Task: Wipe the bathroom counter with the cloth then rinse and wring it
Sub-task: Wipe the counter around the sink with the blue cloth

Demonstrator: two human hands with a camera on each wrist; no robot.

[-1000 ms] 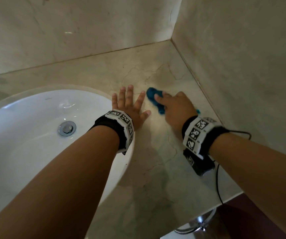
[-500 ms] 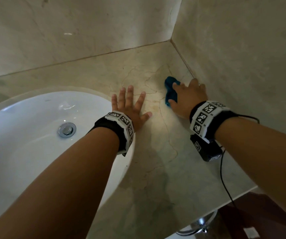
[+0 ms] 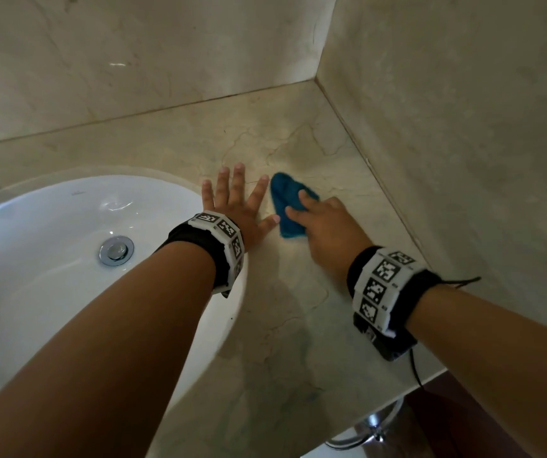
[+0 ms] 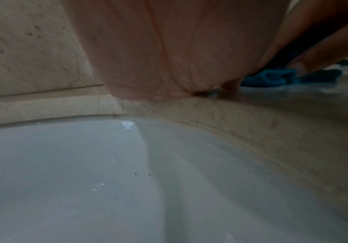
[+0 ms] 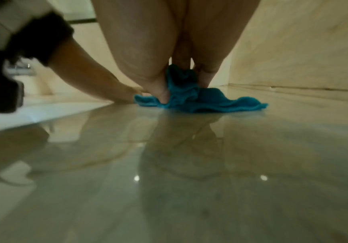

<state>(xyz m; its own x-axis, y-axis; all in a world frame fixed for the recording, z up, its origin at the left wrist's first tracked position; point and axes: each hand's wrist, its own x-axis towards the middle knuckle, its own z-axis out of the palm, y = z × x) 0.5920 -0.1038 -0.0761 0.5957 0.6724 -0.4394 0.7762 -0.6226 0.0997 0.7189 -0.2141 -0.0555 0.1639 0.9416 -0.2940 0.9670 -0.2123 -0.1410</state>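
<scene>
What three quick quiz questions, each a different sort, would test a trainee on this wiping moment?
1. True or false: the left hand lies flat with spread fingers on the beige marble counter.
2. Which hand holds the crumpled blue cloth? A) left B) right C) both
3. Fill in: the round chrome drain sits in the white oval ____.

Key: 1 true; 2 B; 3 sink.
</scene>
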